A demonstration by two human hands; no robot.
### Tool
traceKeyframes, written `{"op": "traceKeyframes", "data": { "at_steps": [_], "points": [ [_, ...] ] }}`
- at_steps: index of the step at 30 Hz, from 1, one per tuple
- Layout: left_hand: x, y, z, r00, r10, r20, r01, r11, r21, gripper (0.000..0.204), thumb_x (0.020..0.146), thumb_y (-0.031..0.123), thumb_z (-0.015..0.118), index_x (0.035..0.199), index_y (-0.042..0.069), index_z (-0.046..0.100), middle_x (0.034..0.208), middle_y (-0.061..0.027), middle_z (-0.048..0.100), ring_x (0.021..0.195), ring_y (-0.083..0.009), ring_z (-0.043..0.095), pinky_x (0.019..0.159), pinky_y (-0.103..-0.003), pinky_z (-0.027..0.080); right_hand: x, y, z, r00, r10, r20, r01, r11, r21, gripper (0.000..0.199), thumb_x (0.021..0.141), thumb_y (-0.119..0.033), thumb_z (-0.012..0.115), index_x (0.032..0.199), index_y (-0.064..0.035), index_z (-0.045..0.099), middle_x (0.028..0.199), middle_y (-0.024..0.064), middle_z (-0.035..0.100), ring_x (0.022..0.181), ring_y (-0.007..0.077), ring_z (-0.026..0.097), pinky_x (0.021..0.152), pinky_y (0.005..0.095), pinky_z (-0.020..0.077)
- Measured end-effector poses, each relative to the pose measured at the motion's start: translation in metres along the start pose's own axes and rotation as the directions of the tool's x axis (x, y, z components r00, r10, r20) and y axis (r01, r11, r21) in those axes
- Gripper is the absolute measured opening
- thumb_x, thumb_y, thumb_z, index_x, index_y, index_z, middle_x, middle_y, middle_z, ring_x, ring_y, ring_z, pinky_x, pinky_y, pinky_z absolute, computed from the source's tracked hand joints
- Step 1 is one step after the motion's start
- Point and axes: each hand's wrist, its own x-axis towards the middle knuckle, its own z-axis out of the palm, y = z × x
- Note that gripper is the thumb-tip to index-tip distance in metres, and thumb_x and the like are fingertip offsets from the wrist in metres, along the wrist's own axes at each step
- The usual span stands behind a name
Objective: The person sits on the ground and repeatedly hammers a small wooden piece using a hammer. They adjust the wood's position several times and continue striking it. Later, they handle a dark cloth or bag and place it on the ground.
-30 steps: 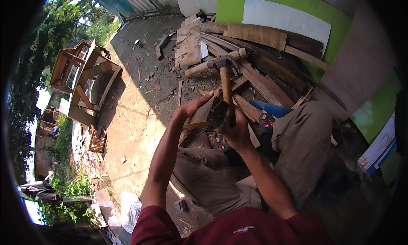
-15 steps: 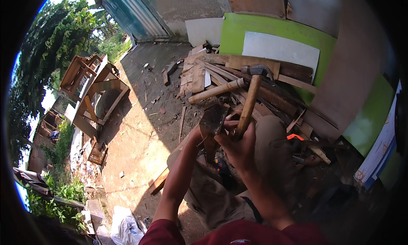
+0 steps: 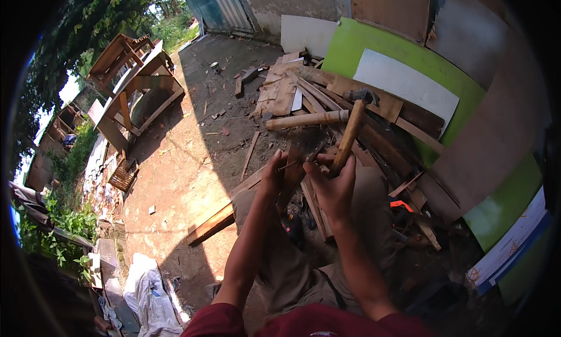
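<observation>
My right hand (image 3: 334, 191) is wrapped round the wooden handle of a hammer (image 3: 349, 135), whose dark metal head points up and away from me. Between my hands, above my lap, stands a dark brown piece of wood (image 3: 290, 179). My left hand (image 3: 270, 176) grips its left side, fingers bent upward. A thin, pale nail-like sliver shows by the left fingertips, too small to name surely. The right thumb and fingertips come close to the wood's right side; whether they touch it I cannot tell.
Wood scraps (image 3: 383, 141) and a round pole (image 3: 307, 120) lie piled ahead. Green and white boards (image 3: 403, 83) lean on the wall at right. A long plank (image 3: 211, 223) lies by my left knee. An orange-handled tool (image 3: 401, 204) rests at right; wooden furniture (image 3: 137, 89) stands far left.
The dark wood between my hands has turned, so its broad top face no longer shows. My left fingers have come up beside it. The hammer stays in my right hand; the whole view has shifted.
</observation>
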Motion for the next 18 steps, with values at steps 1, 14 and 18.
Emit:
{"op": "traceKeyframes", "data": {
  "at_steps": [1,14,18],
  "points": [
    [-0.003,-0.001,0.008,0.989,0.102,0.109,-0.104,0.995,0.008,0.06,0.092,0.04,0.061,0.133,-0.003,0.055,0.128,-0.0157,0.062,0.122,-0.0263,0.058,0.112,-0.039,0.038,0.003,0.002,-0.001,1.0,0.003,0.006,-0.003,0.999,-0.032,0.076,0.08,-0.018,0.086,0.135,0.0016,0.038,0.103,0.0065,0.062,0.092,0.0108,0.062,0.075,0.0244,0.0517],
    [0.033,0.019,0.054,0.8,0.584,0.136,-0.408,0.364,0.838,0.041,0.08,0.012,0.075,0.118,0.003,0.06,0.098,-0.0181,0.07,0.09,-0.0302,0.07,0.079,-0.037,0.053,0.061,-0.019,-0.054,0.89,-0.355,0.286,0.455,0.717,-0.528,0.045,0.104,-0.046,0.05,0.1,-0.0014,0.056,0.072,-0.0009,0.049,0.066,0.0081,0.048,0.059,0.0266,0.0403],
    [0.047,0.026,0.048,0.761,0.644,0.08,-0.39,0.356,0.849,0.04,0.08,0.012,0.073,0.117,0.003,0.059,0.099,-0.0214,0.07,0.091,-0.0364,0.07,0.077,-0.039,0.053,0.072,-0.043,-0.059,0.858,-0.236,0.456,0.512,0.457,-0.727,0.041,0.104,-0.041,0.048,0.09,-0.0028,0.054,0.065,0.0132,0.054,0.06,0.0318,0.059,0.051,0.0408,0.042]
  ]
}}
